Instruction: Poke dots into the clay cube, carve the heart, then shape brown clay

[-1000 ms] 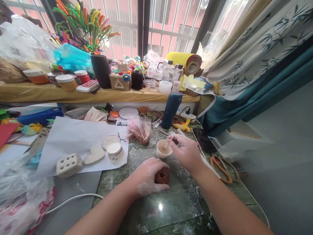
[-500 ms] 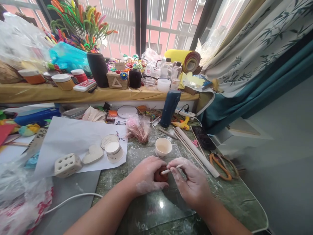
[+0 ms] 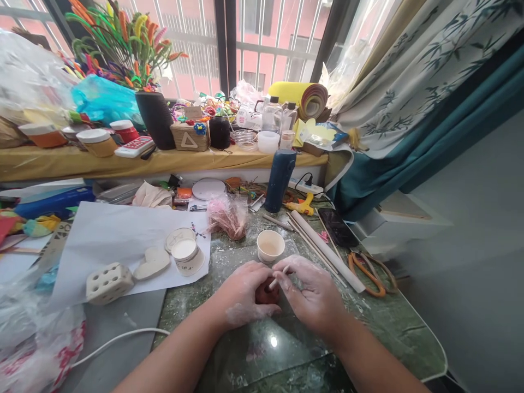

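My left hand (image 3: 245,295), dusted with white powder, curls around a small reddish-brown lump of clay (image 3: 267,296) low over the table. A dark hollow shows in the top of the clay. Between the thumb and fingers of my right hand (image 3: 313,295) is a thin white stick (image 3: 279,278), its lower tip at the hollow. How deep the tip reaches I cannot tell. Under both hands lies a clear sheet (image 3: 229,265). Just beyond my fingers stands a paper cup (image 3: 266,259) with cloudy liquid inside.
A clay die (image 3: 109,283), a clay heart (image 3: 152,264) and a white tub (image 3: 186,262) sit on white paper at left. Rods (image 3: 327,251), scissors (image 3: 368,275) and a phone (image 3: 338,227) lie at right. Behind stand a bagged clay lump (image 3: 227,218) and a dark blue bottle (image 3: 280,180).
The stick has tipped from nearly level to a steeper slant, its top end shifting left and up with my right fingers. My left hand still holds the clay. The view has shifted slightly.
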The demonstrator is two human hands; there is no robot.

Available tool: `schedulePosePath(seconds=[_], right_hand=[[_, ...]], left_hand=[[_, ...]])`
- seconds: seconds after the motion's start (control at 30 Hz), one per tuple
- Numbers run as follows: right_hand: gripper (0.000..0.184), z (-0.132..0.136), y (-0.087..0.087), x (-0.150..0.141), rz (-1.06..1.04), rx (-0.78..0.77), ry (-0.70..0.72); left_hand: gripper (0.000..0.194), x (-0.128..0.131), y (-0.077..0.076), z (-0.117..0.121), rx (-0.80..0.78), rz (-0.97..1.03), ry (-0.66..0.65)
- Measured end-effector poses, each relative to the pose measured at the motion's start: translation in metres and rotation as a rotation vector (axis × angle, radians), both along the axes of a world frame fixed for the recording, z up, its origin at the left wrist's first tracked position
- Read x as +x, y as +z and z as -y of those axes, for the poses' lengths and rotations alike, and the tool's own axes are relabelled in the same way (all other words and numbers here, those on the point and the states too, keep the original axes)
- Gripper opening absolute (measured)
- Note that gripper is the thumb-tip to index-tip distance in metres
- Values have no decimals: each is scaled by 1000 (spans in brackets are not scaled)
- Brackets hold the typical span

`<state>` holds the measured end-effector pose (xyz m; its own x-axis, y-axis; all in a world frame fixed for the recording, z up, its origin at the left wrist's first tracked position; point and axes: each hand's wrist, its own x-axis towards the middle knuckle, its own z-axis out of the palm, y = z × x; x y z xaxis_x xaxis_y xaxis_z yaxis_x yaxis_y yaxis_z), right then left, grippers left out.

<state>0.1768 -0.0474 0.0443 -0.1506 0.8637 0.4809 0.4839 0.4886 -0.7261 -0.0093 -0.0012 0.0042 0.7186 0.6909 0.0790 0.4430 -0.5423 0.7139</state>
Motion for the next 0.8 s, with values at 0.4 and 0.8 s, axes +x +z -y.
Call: schedulePosePath(seconds=[0.4, 0.8], right_hand=[[18, -9, -12, 7, -170, 66, 133], [28, -5, -14, 11, -252, 99, 224]], left_hand=[[43, -1, -1, 2, -21, 103, -9], [28, 3, 6, 5, 106, 121, 62]])
